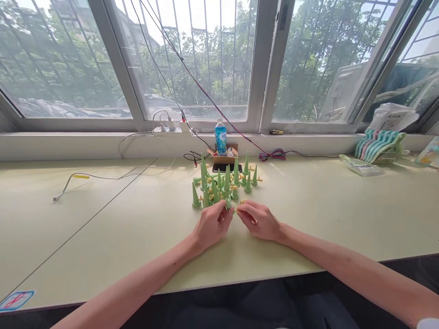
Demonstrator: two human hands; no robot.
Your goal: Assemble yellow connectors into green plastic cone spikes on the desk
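Observation:
My left hand [213,224] is closed around a green cone-shaped watering spike [228,204], whose lower part is partly hidden by the fingers. Close on its right, my right hand [259,220] pinches a small yellow valve piece [236,210] against the side of that spike. Whether the piece is seated in the spike cannot be made out. Just beyond both hands stands a cluster of similar green spikes [195,197], mostly upright with tips up. Several of them have yellow valves [259,179] sticking out sideways.
Behind the spikes lie a dark phone [219,168] and a small cardboard box [224,159] with a blue liquid bottle [221,138]. A white cable [103,177] crosses the table at left. Coiled wires [272,155] and pastel hangers [379,145] sit toward the right by the windowsill.

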